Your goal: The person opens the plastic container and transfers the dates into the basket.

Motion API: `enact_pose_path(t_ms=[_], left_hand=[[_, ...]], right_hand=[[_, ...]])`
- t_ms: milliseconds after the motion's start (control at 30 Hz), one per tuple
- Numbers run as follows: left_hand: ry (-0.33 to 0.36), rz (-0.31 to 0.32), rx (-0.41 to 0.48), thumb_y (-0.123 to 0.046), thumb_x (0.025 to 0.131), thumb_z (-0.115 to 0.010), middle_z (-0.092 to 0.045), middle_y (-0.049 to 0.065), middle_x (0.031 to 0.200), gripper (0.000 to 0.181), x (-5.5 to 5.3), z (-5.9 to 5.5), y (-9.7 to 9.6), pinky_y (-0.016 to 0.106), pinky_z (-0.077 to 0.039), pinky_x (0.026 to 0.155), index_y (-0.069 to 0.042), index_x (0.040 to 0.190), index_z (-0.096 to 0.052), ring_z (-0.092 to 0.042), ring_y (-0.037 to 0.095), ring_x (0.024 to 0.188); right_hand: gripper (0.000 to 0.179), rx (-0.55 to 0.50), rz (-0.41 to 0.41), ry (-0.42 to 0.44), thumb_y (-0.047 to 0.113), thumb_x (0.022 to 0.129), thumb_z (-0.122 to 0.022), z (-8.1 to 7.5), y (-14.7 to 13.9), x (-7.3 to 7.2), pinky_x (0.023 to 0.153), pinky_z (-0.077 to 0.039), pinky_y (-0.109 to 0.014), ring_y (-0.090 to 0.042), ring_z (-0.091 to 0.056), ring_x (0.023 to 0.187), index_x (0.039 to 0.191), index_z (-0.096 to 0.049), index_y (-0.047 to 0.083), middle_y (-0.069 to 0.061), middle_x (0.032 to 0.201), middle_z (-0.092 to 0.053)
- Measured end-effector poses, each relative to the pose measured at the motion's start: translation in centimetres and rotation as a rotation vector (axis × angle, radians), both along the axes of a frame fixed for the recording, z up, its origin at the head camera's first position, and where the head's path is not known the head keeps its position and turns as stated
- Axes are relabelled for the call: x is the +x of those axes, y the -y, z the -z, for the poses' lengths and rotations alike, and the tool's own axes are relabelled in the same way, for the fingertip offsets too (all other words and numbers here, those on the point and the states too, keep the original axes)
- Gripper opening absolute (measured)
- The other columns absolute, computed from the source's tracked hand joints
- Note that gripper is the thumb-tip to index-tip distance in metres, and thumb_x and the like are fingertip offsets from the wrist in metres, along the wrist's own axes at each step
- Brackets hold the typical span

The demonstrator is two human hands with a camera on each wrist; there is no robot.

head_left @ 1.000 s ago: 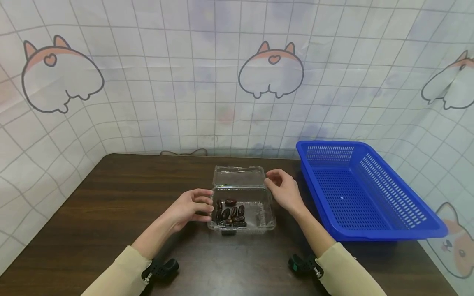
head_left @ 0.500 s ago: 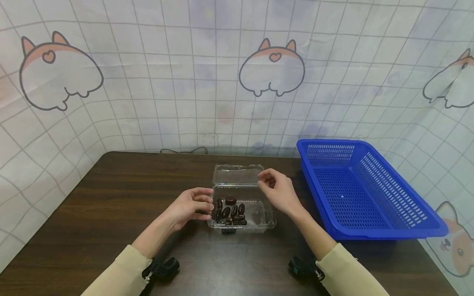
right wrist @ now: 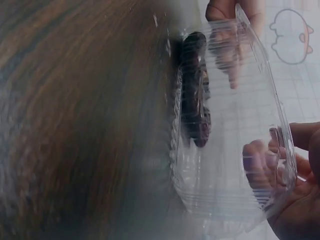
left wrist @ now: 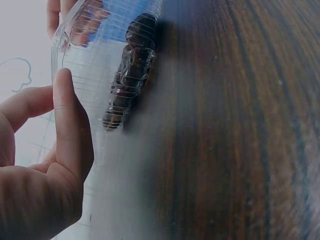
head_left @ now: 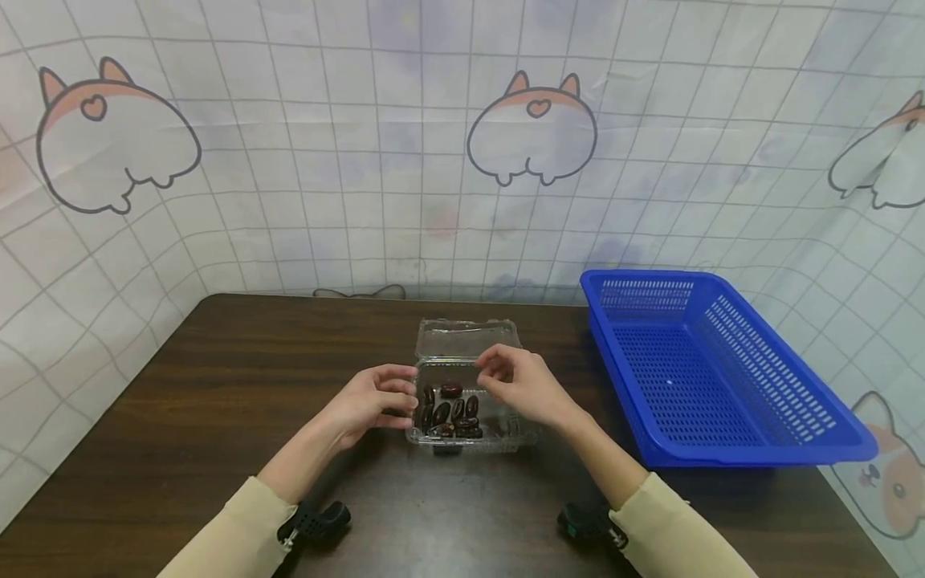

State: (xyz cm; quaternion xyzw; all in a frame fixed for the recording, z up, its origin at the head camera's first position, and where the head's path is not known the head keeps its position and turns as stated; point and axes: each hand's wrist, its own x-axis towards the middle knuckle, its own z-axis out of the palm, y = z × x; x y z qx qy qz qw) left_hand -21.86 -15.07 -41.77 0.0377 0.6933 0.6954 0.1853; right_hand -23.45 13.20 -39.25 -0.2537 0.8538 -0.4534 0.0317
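A clear plastic clamshell box point(head_left: 508, 440) stands on the table with its lid point(head_left: 462, 339) folded back. Several glossy dark brown dates point(head_left: 451, 391) lie in the left part of it. My left hand point(head_left: 364, 405) is at the box's left wall, fingers spread and fairly straight; in the left wrist view the thumb point(left wrist: 65, 115) rests by the rim. Over the right back part of the box hovers my right hand point(head_left: 526, 387), fingers loosely bent, with nothing visible between them. In the right wrist view that hand point(right wrist: 300, 200) partly shows through the clear wall.
On the right of the dark wood table point(head_left: 275, 361) stands a large blue plastic basket point(head_left: 751, 457) with slotted walls. A white gridded cloth point(head_left: 325, 201) with cartoon corgis hangs behind the table. A black wrist device point(head_left: 318, 522) sits at each cuff.
My right hand has moved left and slightly down, from beside the lid's right edge to above the box. The left hand, the dates and the box stay in place.
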Motion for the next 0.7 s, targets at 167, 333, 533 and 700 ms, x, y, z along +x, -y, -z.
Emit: enact_pose_path(t_ms=[167,333,533,700], left_hand=[[0.0,0.001,0.0,0.002,0.096,-0.067,-0.056,0.024,0.122,0.053,0.0,-0.3,-0.1,0.041,-0.062,0.081,0.005,0.145,-0.047,-0.064,0.029,0.1],[-0.001,0.001,-0.005,0.003,0.097,-0.066,-0.057,0.023,0.121,0.052,-0.1,-0.3,-0.2,0.041,-0.062,0.081,0.005,0.145,-0.047,-0.064,0.029,0.099],[-0.007,0.004,-0.012,0.003,0.099,-0.063,-0.056,0.026,0.123,0.051,-0.1,-0.1,0.0,0.04,-0.062,0.081,0.007,0.146,-0.045,-0.065,0.027,0.098],[-0.008,0.005,-0.006,0.001,0.098,-0.065,-0.057,0.025,0.122,0.052,-0.1,0.0,0.0,0.041,-0.062,0.081,0.006,0.146,-0.045,-0.065,0.026,0.097]], right_hand=[[0.023,0.044,0.002,0.025,0.009,0.099,-0.068,0.2,0.5,0.0,0.064,-0.057,-0.034,-0.021,-0.067,0.075,0.12,-0.066,-0.001,-0.004,0.093,-0.069],[0.022,0.103,0.016,0.03,0.008,0.096,-0.071,0.6,1.0,-0.1,0.067,-0.057,-0.032,-0.017,-0.068,0.076,0.116,-0.067,-0.002,-0.002,0.092,-0.07],[0.018,0.203,0.041,-0.04,0.007,0.092,-0.074,1.0,1.6,-0.1,0.072,-0.055,-0.033,-0.013,-0.065,0.08,0.108,-0.07,-0.001,0.0,0.09,-0.069],[0.018,0.272,0.056,-0.057,0.007,0.09,-0.077,1.1,2.0,0.1,0.072,-0.054,-0.034,-0.017,-0.065,0.081,0.106,-0.072,0.0,-0.002,0.09,-0.069]])
